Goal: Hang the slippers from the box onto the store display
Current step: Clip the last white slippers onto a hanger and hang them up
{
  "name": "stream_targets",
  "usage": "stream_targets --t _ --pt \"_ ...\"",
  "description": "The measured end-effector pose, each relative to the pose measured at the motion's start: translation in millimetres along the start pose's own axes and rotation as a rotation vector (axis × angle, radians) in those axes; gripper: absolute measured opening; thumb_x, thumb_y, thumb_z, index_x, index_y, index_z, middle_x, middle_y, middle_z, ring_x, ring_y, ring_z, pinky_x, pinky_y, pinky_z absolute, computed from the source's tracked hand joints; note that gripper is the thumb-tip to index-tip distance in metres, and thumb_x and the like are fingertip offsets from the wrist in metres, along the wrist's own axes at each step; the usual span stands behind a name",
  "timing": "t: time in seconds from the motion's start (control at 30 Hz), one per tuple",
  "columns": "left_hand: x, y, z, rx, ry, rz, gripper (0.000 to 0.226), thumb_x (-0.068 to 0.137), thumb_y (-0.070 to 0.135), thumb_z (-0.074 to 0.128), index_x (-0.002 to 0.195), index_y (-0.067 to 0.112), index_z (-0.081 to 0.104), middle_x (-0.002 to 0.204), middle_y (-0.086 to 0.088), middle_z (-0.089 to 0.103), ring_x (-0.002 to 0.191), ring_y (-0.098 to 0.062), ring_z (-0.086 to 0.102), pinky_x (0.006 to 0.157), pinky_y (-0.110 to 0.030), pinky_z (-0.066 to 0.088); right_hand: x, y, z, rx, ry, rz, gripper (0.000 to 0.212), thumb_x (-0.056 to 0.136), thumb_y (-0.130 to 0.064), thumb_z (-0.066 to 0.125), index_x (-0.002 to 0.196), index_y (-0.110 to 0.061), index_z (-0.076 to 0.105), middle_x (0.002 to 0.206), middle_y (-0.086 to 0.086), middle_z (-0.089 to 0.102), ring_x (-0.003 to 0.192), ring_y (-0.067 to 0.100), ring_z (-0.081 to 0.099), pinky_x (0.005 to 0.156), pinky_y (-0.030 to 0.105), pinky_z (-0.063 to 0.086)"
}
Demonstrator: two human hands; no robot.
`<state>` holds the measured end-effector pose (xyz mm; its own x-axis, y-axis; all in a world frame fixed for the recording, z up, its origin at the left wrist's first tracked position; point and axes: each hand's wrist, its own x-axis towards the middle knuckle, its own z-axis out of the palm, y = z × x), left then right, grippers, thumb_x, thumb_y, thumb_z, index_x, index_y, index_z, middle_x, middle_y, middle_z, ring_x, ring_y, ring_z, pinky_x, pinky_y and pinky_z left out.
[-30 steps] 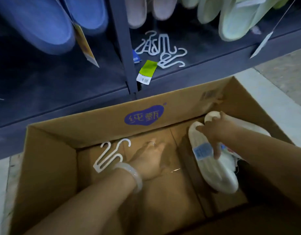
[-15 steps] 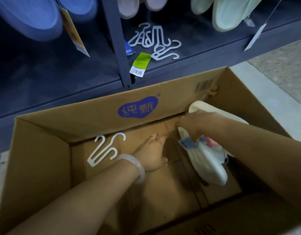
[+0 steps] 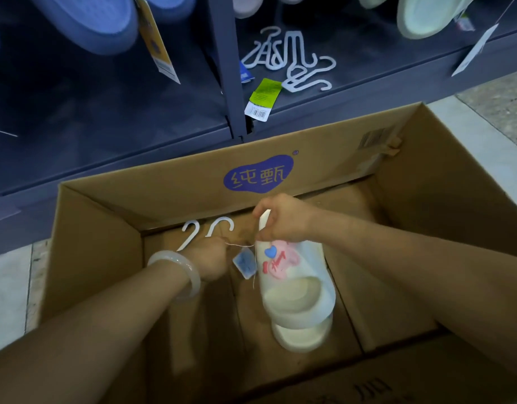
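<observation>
Cream slippers (image 3: 298, 290) dangling below right hand (image 3: 283, 218), fist-gripped; left hand (image 3: 212, 259) around hanger (image 3: 193, 233).

You see the pale cream slippers (image 3: 298, 295), paired and printed pink, hanging toe-up inside the open cardboard box (image 3: 169, 193) below the dark display shelf (image 3: 105, 135).

Both forearms are bare; a pale translucent bangle (image 3: 175, 275) circles the left wrist.

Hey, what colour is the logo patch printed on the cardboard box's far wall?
Blue-purple with pale lettering, on the brown cardboard box's logo patch; head view.
</observation>
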<state>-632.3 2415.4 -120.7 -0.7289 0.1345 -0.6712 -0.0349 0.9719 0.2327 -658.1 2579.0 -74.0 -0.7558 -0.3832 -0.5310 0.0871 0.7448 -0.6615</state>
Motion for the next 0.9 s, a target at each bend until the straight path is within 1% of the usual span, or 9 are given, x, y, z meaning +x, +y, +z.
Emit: stream_targets --t 0.07,0.13,0.23,0.3,0.4,0.47,0.63,0.73,0.9 --pt "-1 1 5 -0.244 -0.005 -0.039 0.038 0.098 0.041 0.037 0.111 0.014 0.060 0.113 -0.005 0.062 0.100 -0.023 0.059 0.087 -0.032 0.048 5 5 0 0.061 0.051 0.007 0.038 0.080 -0.020 0.070 0.115 -0.012 0.059 0.091 0.002 0.057 0.069 0.012 0.054 0.054 0.018 0.043" --pt "-7 12 5 -0.745 -0.120 -0.059 0.052 0.093 0.059 0.029 0.099 0.019 0.061 0.099 -0.005 0.067 0.091 -0.024 0.064 0.082 -0.039 0.053 7 5 6 0.185 0.041 0.000 0.034 0.079 -0.014 0.071 0.112 -0.010 0.060 0.081 -0.001 0.059 0.067 0.010 0.055 0.053 0.014 0.044" --pt "-12 23 4 -1.140 -0.242 -0.043 0.055 0.084 0.071 0.029 0.105 0.029 0.058 0.081 0.000 0.069 0.080 -0.021 0.065 0.078 -0.043 0.054 9 4 20 0.405 -0.010 -0.047 0.033 0.080 0.009 0.060 0.111 -0.003 0.060 0.088 0.007 0.065 0.079 0.014 0.062 0.075 0.021 0.053" --pt "-12 20 9 -1.111 -0.203 0.016 0.059 0.075 0.073 0.042 0.118 0.035 0.050 0.083 0.005 0.070 0.077 -0.018 0.066 0.076 -0.045 0.056 9 5 20 0.493 0.021 -0.069 0.037 0.078 0.017 0.052 0.110 0.000 0.059 0.094 0.012 0.066 0.082 0.013 0.063 0.081 0.027 0.053" --pt "-11 6 11 -0.841 -0.152 0.115 0.090 0.056 0.072 0.069 0.133 0.035 0.038 0.122 0.005 0.056 0.098 -0.014 0.060 0.087 -0.039 0.054 11 23 4 0.602 0.261 -0.076 0.031 0.080 0.021 0.043 0.099 0.005 0.061 0.074 0.006 0.061 0.056 0.001 0.061 0.063 0.015 0.050" --pt "-10 -2 15 -0.644 -0.191 0.143 0.092 0.055 0.060 0.078 0.133 0.033 0.037 0.124 0.005 0.053 0.108 -0.013 0.056 0.092 -0.037 0.052 10 44 -12 0.427 0.293 -0.001 0.027 0.084 0.018 0.042 0.100 0.006 0.060 0.074 0.006 0.057 0.063 0.008 0.058 0.065 0.014 0.048" --pt "-6 4 26 -0.432 0.014 0.135 0.037 0.075 0.042 0.073 0.096 0.021 0.052 0.097 0.000 0.061 0.091 -0.018 0.060 0.078 -0.036 0.054 -9 71 -6 -0.450 -0.558 0.229 0.056 0.081 -0.027 0.068 0.131 -0.018 0.046 0.129 -0.001 0.053 0.118 0.019 0.052 0.096 0.027 0.043" --pt "-5 8 21 -0.425 0.066 0.161 0.032 0.088 0.039 0.058 0.068 0.016 0.048 0.075 -0.005 0.054 0.073 -0.017 0.052 0.069 -0.031 0.043 -14 68 21 -0.462 -0.554 0.166 0.054 0.077 -0.034 0.072 0.124 -0.017 0.051 0.129 0.001 0.054 0.116 0.020 0.052 0.097 0.028 0.044" --pt "-5 3 6 -0.578 0.146 0.055 0.046 0.092 0.038 0.052 0.055 0.015 0.039 0.054 0.001 0.040 0.050 -0.012 0.038 0.051 -0.024 0.030 -17 66 4 -0.557 -0.550 0.165 0.060 0.077 -0.029 0.072 0.130 -0.015 0.049 0.128 -0.001 0.050 0.118 0.021 0.049 0.096 0.027 0.042"
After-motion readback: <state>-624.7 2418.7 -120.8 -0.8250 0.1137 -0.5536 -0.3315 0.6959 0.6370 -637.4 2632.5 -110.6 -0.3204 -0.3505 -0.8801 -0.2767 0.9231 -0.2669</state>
